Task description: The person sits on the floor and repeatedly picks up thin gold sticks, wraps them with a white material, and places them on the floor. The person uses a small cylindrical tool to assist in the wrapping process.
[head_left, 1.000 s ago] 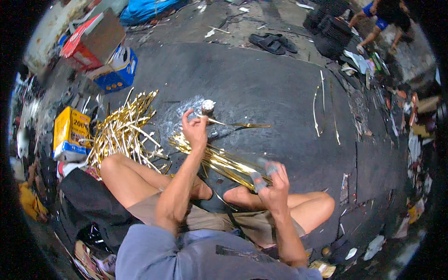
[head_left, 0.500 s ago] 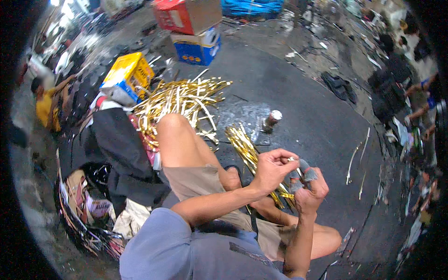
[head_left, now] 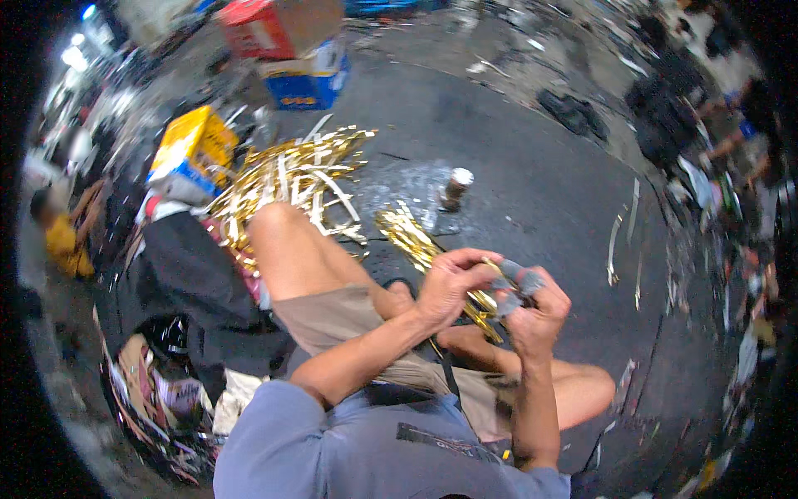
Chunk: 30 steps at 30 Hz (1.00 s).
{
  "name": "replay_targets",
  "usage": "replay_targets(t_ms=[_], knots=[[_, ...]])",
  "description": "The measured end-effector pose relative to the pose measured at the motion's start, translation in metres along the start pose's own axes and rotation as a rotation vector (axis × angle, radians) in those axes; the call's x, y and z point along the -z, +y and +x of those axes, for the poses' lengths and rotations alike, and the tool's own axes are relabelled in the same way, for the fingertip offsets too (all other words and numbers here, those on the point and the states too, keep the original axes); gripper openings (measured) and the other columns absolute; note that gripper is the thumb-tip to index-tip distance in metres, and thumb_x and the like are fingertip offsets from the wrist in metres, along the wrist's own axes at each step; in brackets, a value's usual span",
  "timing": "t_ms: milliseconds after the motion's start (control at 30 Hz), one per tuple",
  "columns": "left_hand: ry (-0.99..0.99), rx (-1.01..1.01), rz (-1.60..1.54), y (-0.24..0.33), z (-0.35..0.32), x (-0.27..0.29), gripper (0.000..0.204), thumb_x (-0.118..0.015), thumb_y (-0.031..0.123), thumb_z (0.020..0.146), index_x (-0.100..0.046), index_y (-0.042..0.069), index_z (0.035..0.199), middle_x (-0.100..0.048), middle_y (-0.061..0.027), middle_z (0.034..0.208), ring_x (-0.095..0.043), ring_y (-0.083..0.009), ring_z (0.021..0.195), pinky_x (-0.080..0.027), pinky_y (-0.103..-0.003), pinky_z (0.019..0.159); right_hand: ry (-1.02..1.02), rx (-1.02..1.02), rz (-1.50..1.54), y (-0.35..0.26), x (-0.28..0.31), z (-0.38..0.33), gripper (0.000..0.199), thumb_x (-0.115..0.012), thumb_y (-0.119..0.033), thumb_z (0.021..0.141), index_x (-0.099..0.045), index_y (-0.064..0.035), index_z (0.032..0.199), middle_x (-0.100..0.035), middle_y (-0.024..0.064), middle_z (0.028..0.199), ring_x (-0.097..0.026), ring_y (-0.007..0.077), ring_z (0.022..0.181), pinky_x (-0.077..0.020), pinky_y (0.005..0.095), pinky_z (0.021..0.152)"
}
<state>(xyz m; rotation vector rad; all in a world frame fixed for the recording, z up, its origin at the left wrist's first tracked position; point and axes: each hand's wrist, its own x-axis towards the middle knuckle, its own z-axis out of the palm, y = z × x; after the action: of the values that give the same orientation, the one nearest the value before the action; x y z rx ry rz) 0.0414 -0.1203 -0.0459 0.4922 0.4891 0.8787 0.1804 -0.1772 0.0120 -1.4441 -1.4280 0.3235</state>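
Observation:
Above my crossed legs, my two hands work close together. My left hand (head_left: 451, 287) is closed, its thumb and forefinger pinching a small gold strip (head_left: 494, 264). Facing it, my right hand (head_left: 539, 320) is curled, with grey covers (head_left: 529, 281) on its thumb and forefinger. Whatever sits between those covered fingertips is too small to make out. Under my hands lies a bundle of gold strips (head_left: 406, 236), partly hidden by my left hand. A larger loose heap of gold and white strips (head_left: 287, 170) spreads beyond my left knee.
A short dark cylinder with a white top (head_left: 455, 187) stands on the black mat (head_left: 532, 170). At far left are a yellow-and-blue box (head_left: 193, 150) and a red box (head_left: 258, 29) atop a blue box (head_left: 307, 83). Dark sandals (head_left: 573, 112) lie far right. Another person (head_left: 66, 241) sits left.
The view has shifted, so the surroundings sit further left. My hands stay close together; the right hand's covered fingers have turned toward the left fingertips.

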Motion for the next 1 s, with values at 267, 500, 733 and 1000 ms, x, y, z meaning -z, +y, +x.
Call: replay_targets(t_ms=[267,500,733,1000], knots=[[0.071,-0.078,0.131,0.023,0.006,-0.005,0.006,-0.073,0.005,0.09,-0.072,0.0,0.094,-0.072,-0.0076,0.086,-0.067,-0.0139,0.076,-0.054,-0.027,0.073,-0.143,0.238,-0.198,-0.011,0.017,-0.004,0.021,-0.081,-0.012,0.067,-0.066,-0.003,0.079,-0.063,0.0098,0.077,-0.061,0.0274,0.059,-0.0504,0.0395,0.053],[0.261,-0.14,0.167,0.062,0.042,0.029,0.005,-0.071,0.005,0.09,-0.071,0.0,0.092,-0.07,-0.0073,0.081,-0.066,-0.0146,0.069,-0.054,-0.026,0.066,-0.178,0.217,-0.207,0.006,0.021,-0.041,0.022,-0.079,-0.014,0.07,-0.068,-0.0032,0.086,-0.061,0.009,0.072,-0.061,0.0269,0.058,-0.0504,0.0378,0.052],[0.603,-0.17,0.176,0.083,0.082,0.097,0.008,-0.073,0.01,0.088,-0.069,0.003,0.09,-0.064,-0.0033,0.073,-0.06,-0.013,0.064,-0.049,-0.023,0.056,-0.196,-0.034,-0.231,0.012,0.043,-0.091,0.023,-0.081,-0.012,0.066,-0.071,-0.0025,0.085,-0.061,0.0102,0.067,-0.061,0.0257,0.056,-0.0473,0.0366,0.052],[0.906,-0.02,0.172,0.057,0.133,0.312,0.022,-0.066,0.008,0.093,-0.051,0.008,0.076,-0.05,-0.0025,0.065,-0.048,-0.0133,0.051,-0.034,-0.026,0.04,-0.293,-0.424,-0.086,0.034,0.086,-0.127,0.019,-0.077,-0.003,0.069,-0.072,-0.0041,0.086,-0.067,0.0097,0.076,-0.066,0.0245,0.068,-0.0516,0.0345,0.062]])
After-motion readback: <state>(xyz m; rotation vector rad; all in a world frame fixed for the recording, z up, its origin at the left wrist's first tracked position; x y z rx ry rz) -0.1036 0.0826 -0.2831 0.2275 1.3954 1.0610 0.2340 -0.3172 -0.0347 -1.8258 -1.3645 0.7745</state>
